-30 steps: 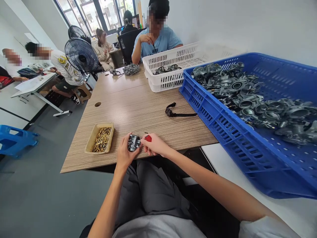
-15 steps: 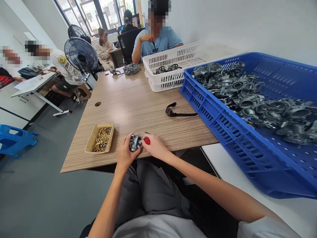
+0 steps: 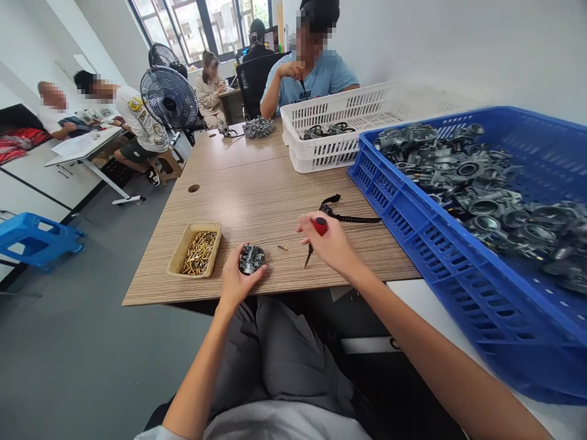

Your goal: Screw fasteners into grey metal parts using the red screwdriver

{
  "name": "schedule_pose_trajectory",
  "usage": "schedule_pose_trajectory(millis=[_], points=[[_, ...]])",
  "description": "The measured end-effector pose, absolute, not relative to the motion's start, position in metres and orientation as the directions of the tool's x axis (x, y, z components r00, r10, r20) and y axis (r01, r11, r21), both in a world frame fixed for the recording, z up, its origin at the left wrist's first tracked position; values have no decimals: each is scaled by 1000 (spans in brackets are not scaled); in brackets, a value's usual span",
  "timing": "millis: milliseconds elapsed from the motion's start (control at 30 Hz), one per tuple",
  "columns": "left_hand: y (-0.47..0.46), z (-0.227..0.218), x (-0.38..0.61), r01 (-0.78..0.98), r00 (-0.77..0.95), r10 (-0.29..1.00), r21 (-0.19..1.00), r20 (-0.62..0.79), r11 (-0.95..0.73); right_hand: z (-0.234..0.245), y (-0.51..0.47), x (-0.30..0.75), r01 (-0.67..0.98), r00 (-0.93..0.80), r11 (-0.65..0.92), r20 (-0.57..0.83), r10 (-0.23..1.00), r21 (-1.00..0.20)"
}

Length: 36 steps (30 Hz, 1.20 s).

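My left hand (image 3: 237, 276) grips a silvery metal carburetor body (image 3: 252, 260) at the table's near edge, fingers behind it and thumb in front. To the right, my right hand (image 3: 326, 239) is closed round the red handle of a screwdriver (image 3: 320, 226), whose thin shaft points down over the tabletop, apart from the carburetor. Between the hands lies a small brass-coloured piece (image 3: 283, 247) on the wood. Left of my left hand stands a cream tray (image 3: 215, 255) holding many small brass parts (image 3: 198, 252).
A black wristwatch (image 3: 353, 218) lies beyond my right hand. A blue crate (image 3: 431, 244) full of carburetor bodies (image 3: 458, 168) stands at the right, a white basket (image 3: 316, 160) behind it. Across the table (image 3: 247, 201) sits a person in a blue shirt (image 3: 316, 76).
My right hand has moved right with the screwdriver, away from the carburetor. The carburetor has been turned in my left hand. The view has shifted slightly.
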<state>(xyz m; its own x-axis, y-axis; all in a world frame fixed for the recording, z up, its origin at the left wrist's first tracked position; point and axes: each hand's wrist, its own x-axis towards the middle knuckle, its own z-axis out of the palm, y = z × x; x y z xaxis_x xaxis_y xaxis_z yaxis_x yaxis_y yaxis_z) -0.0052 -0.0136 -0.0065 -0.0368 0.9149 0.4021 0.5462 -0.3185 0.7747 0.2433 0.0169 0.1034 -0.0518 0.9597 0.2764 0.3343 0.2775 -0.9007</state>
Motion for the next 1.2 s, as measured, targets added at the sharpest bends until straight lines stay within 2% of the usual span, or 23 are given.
schedule_pose_trajectory(millis=[100, 200, 300, 467, 700, 1200], points=[[-12, -5, -6, 491, -90, 933, 831, 349, -263, 120, 21, 260, 421, -20, 342, 369, 929, -840], [-11, -3, -7, 454, -118, 937, 857, 328, -243, 133, 18, 267, 388, -32, 306, 319, 947, -869], [-12, -2, -8, 447, -132, 936, 863, 325, -237, 142, 12, 266, 340, -136, 286, 254, 958, -896], [-11, -4, -9, 458, -193, 923, 862, 333, -216, 147, 4, 263, 384, -258, 363, 279, 925, -849], [-12, -7, -7, 526, -219, 884, 814, 412, -249, 148, 3, 268, 407, -305, 319, 202, 931, -856], [-14, -10, -7, 601, -167, 872, 749, 460, -280, 136, 8, 261, 487, -287, 303, 177, 941, -819]])
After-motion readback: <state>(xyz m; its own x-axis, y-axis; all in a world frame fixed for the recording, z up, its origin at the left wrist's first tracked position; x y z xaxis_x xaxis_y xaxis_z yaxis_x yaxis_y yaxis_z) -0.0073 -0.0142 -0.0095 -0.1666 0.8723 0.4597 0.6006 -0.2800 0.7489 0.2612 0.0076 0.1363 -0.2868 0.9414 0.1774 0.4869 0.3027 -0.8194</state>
